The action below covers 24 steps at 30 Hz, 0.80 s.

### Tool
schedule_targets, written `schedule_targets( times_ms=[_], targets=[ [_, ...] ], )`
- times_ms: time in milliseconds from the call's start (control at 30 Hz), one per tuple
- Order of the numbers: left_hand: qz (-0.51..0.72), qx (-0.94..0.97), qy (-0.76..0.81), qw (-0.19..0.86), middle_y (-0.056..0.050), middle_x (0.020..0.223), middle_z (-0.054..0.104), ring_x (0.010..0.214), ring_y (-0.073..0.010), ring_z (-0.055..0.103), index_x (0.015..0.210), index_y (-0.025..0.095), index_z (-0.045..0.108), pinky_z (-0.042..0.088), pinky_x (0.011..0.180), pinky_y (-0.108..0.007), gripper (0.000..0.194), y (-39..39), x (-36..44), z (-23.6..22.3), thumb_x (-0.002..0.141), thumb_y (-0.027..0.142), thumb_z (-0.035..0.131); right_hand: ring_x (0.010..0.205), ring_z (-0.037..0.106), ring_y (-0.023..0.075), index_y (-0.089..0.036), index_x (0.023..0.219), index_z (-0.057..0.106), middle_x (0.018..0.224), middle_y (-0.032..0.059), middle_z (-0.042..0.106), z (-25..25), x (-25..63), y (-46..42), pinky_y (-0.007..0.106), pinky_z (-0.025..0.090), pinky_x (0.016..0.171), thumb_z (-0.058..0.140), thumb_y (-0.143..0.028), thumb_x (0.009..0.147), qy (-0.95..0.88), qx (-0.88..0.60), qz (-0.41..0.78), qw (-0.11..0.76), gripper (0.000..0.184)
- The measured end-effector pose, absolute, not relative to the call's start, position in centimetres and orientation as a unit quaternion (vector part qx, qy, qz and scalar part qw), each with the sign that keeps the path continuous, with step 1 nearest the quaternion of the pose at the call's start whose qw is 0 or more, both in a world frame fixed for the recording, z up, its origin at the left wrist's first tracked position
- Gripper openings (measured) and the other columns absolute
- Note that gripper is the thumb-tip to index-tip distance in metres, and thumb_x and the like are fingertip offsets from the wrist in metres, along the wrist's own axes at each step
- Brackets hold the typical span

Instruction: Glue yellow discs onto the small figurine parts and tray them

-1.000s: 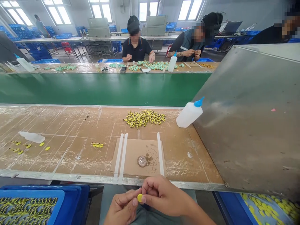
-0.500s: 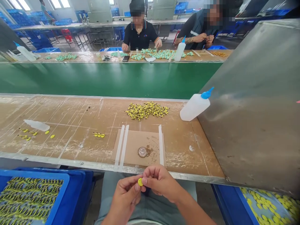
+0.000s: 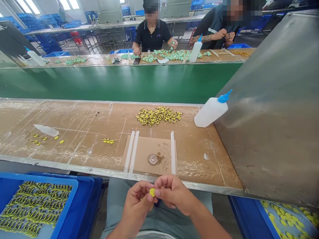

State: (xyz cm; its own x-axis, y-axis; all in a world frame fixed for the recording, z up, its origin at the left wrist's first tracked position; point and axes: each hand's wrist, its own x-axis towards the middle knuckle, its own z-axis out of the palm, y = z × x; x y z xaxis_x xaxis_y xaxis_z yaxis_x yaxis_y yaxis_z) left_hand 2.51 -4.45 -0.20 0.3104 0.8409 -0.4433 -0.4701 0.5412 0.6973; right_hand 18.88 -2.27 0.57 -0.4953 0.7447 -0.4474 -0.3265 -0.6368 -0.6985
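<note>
- Okay, from the head camera we're looking straight down at the action: the left hand (image 3: 137, 205) and the right hand (image 3: 175, 194) are together just above the lap, clamped on a small yellow disc (image 3: 152, 192).
- We've got that disc pinched between the fingertips of both hands, right over the grey trousers (image 3: 159, 220) and just short of the desk's near edge.
- Down on our left, a blue crate (image 3: 87, 196) sits packed with rows of black-and-yellow pieces (image 3: 35, 209), close beside the left hand.
- Over on our right, another blue crate (image 3: 243, 212) is heaped with yellow discs (image 3: 289, 223).
- Straight ahead on the desk (image 3: 74, 114), we find a cardboard pad (image 3: 142, 151) between strips of white tape (image 3: 172, 152), with a small round clear dish (image 3: 153, 159) sitting on it.
- Just beyond, there's a heap of yellow-and-black pieces (image 3: 159, 116), and beside it a white squeeze bottle (image 3: 210, 112) with a blue nozzle lies tilted against a steel panel (image 3: 269, 106).
- Off to our left, a short row of pieces (image 3: 108, 140) sits on the desk, with more scattered near a flat-lying bottle (image 3: 46, 130).
- Across the green belt (image 3: 112, 83), two co-workers (image 3: 152, 36) are at the far desk, working among mint-green pieces (image 3: 171, 54), and we can see their hands raised over it.
</note>
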Motion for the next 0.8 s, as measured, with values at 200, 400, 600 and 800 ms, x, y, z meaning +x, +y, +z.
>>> schedule_targets(
  times_ms=[200, 400, 600, 800],
  targets=[
    [0.435, 0.225, 0.417, 0.766, 0.002, 0.060, 0.053, 0.050, -0.0030, 0.034, 0.079, 0.017, 0.075, 0.025, 0.046, -0.016, 0.031, -4.3, 2.4, 0.3, 0.059, 0.034, 0.091, 0.030, 0.025, 0.0014, -0.017, 0.069, 0.060, 0.042, -0.0112, 0.046, 1.1, 19.3, -1.2, 0.020, 0.014, 0.029, 0.089, -0.044, 0.059, -0.273, -0.348, 0.856, 0.266, 0.042],
    [0.501, 0.190, 0.448, 0.715, -0.004, 0.083, 0.066, 0.050, -0.0018, 0.041, 0.081, 0.016, 0.075, 0.032, 0.047, -0.016, 0.030, -3.8, 2.8, 1.6, 0.061, 0.035, 0.089, 0.044, 0.027, 0.0045, -0.015, 0.076, 0.070, 0.048, -0.0092, 0.039, 1.6, 19.6, -0.5, 0.021, 0.021, 0.042, 0.083, -0.051, 0.066, -0.439, -0.453, 0.700, 0.336, 0.040],
    [0.484, 0.170, 0.472, 0.717, -0.007, 0.076, 0.071, 0.056, -0.0096, 0.060, 0.073, 0.015, 0.074, 0.043, 0.048, -0.016, 0.034, -4.1, 3.0, 2.7, 0.050, 0.030, 0.095, 0.074, 0.058, 0.0187, -0.016, 0.103, 0.071, 0.082, 0.0050, 0.064, 0.7, 26.9, 7.9, 0.031, 0.046, 0.070, 0.066, -0.036, 0.085, -0.608, -0.687, 0.156, 0.367, 0.027],
    [0.485, 0.125, 0.490, 0.713, -0.007, 0.071, 0.075, 0.054, -0.0125, 0.067, 0.071, 0.015, 0.077, 0.053, 0.051, -0.018, 0.038, -4.6, 3.2, 2.3, 0.040, 0.024, 0.098, 0.090, 0.061, 0.0252, -0.019, 0.101, 0.073, 0.104, 0.0100, 0.066, -2.0, 30.8, 15.4, 0.036, 0.047, 0.081, 0.071, -0.029, 0.080, -0.633, -0.703, 0.091, 0.312, 0.023]
  ],
)
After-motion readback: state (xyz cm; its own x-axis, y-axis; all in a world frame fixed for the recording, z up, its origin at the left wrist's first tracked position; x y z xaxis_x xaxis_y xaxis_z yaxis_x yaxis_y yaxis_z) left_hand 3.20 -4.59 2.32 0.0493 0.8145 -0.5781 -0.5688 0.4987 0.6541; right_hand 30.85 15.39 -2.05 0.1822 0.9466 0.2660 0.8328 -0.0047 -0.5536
